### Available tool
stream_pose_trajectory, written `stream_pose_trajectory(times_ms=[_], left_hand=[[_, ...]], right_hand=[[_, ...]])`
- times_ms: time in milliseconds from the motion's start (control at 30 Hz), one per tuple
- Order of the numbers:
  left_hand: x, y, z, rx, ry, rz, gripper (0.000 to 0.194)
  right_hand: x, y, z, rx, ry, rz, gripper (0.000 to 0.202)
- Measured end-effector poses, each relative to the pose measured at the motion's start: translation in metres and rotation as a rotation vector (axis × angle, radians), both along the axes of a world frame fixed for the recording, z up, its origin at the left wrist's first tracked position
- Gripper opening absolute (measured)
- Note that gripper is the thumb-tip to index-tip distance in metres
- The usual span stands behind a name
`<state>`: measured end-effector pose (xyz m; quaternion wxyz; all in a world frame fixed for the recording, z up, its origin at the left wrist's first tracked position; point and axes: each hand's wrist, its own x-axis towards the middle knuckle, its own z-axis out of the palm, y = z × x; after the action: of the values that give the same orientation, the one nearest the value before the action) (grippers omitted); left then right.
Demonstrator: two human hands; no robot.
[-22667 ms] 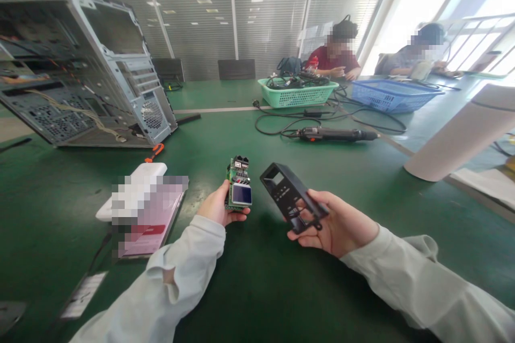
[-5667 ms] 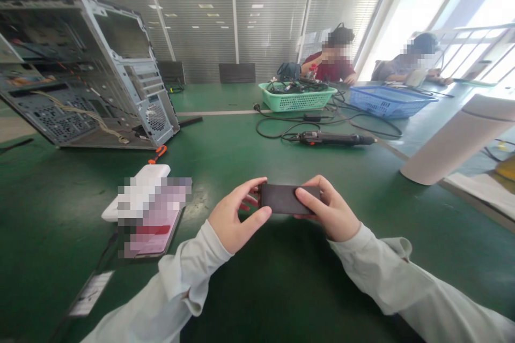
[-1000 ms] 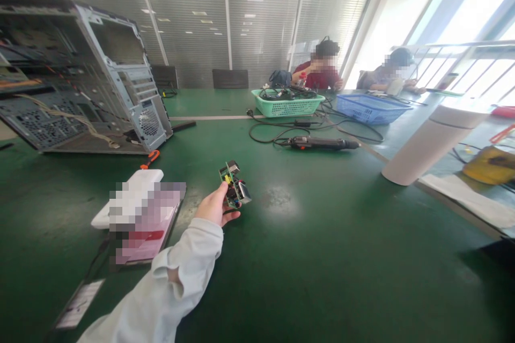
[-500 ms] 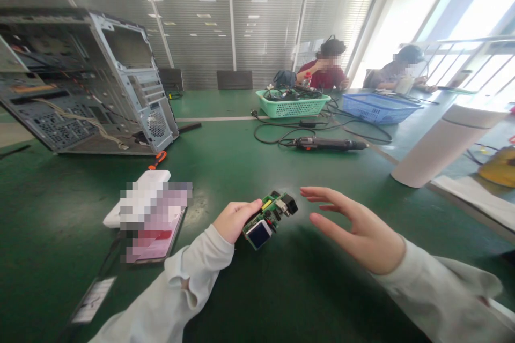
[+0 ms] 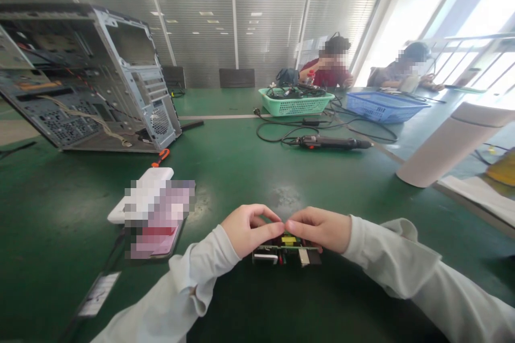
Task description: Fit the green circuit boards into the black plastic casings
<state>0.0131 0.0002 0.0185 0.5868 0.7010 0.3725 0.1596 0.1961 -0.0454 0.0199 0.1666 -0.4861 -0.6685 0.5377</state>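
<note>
A small green circuit board (image 5: 286, 249) with a little screen and connectors is held edge-on just above the green table (image 5: 257, 166), close to my body. My left hand (image 5: 248, 229) pinches its left end and my right hand (image 5: 319, 228) pinches its right end, fingertips of both nearly meeting over the board. The hands cover most of the board's top. The black housing seen earlier is out of view.
An open computer case (image 5: 88, 80) lies tilted at the far left. A white device and a blurred booklet (image 5: 155, 209) sit left of my hands. An electric screwdriver (image 5: 333, 143) with cable, green (image 5: 295, 101) and blue (image 5: 382, 107) baskets, a white cylinder (image 5: 454, 144), two seated people behind.
My right hand has come in and taken the board's right end. The board has been lowered toward me and turned edge-on, now held by both hands.
</note>
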Motion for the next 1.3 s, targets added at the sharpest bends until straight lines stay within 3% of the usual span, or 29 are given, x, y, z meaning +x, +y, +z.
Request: stream_pose_trajectory(times_ms=[133,267,333,433,667,900,1300], left_hand=[[0.0,0.007,-0.001,-0.142,-0.076,0.035,0.061],[0.001,0.017,-0.006,-0.288,-0.084,0.125,0.073],[0.002,0.02,-0.008,-0.315,-0.088,0.161,0.071],[0.004,0.021,-0.008,-0.304,-0.101,0.189,0.065],[0.003,0.012,-0.008,-0.102,-0.233,0.232,0.04],[0.003,0.015,-0.011,-0.053,-0.225,0.234,0.034],[0.004,0.009,0.0,-0.055,-0.218,0.228,0.034]], right_hand=[[-0.001,0.0,-0.003,-0.043,0.081,-0.05,0.065],[-0.001,0.004,-0.009,-0.31,0.262,-0.147,0.069],[-0.001,0.005,-0.011,-0.448,0.398,-0.104,0.07],[0.001,0.006,-0.015,-0.526,0.64,-0.053,0.063],[0.006,0.006,-0.026,-0.662,1.027,0.003,0.041],[0.006,0.005,-0.026,-0.646,1.02,0.005,0.04],[0.0,0.003,-0.021,-0.708,0.962,-0.081,0.044]])
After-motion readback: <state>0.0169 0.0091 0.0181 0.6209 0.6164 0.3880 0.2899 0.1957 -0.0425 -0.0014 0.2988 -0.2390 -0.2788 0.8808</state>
